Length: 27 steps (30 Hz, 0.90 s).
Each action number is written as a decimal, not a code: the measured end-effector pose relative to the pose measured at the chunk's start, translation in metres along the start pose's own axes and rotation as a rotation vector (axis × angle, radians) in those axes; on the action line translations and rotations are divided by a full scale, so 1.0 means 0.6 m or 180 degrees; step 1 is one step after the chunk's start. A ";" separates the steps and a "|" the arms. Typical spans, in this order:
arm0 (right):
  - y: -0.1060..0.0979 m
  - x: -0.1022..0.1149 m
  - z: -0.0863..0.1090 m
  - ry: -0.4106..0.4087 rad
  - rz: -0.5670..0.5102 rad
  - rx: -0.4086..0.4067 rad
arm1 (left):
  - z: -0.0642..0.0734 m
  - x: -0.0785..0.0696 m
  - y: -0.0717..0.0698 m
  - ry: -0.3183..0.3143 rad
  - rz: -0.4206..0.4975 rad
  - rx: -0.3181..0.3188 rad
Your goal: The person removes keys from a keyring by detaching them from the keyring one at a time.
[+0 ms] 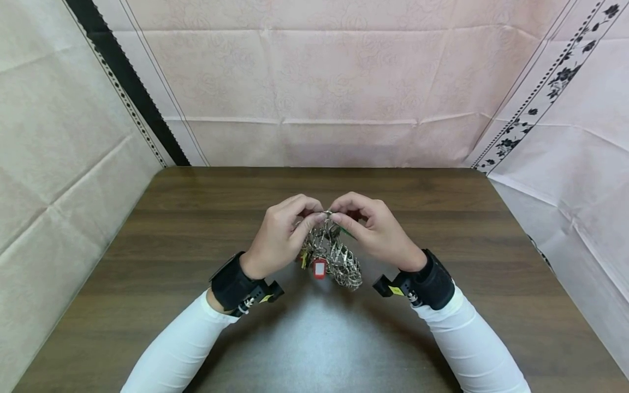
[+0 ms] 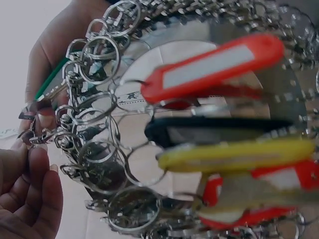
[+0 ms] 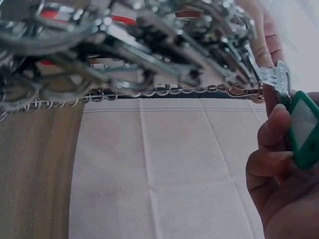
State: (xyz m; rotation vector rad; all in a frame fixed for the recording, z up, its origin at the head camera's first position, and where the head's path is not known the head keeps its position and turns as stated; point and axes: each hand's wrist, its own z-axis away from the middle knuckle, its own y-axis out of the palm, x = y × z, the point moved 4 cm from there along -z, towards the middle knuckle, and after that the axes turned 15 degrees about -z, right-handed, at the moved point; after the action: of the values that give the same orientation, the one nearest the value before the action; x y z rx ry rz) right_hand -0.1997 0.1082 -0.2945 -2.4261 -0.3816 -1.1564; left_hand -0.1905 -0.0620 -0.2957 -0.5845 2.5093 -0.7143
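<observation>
A bunch of linked silver key rings and metal clasps (image 1: 339, 256) hangs in a loop below both hands. With thumb and fingertips, my left hand (image 1: 285, 234) pinches its top link, as the left wrist view shows. My right hand (image 1: 380, 232) meets it there, gripping a metal clasp (image 3: 284, 82) that carries a green key tag (image 3: 305, 129). Among the rings dangle a red key tag (image 2: 214, 67), a yellow key tag (image 2: 239, 154) and a dark key tag (image 2: 214, 128). Fingertips hide part of the join between the hands.
The brown wooden table (image 1: 172, 262) spreads beneath the hands. Pale patterned cloth (image 1: 344, 82) covers the back, with further cloth sheets along both sides. Black bands with small cameras wrap both wrists, below white sleeves (image 1: 182, 344).
</observation>
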 end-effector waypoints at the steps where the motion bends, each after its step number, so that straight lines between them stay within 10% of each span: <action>1: 0.000 0.000 0.000 0.0018 -0.0001 0.0013 | 0.000 0.000 -0.001 -0.0021 0.0002 -0.0002; 27: 0.008 -0.011 0.002 0.0524 -0.0374 0.0360 | 0.000 -0.003 -0.005 -0.0031 -0.0069 -0.0183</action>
State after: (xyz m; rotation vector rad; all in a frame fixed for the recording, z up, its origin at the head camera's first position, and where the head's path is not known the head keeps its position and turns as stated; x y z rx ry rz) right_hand -0.2009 0.1045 -0.3015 -2.2185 -0.5284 -1.3365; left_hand -0.1880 -0.0636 -0.2933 -0.6349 2.5250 -0.6476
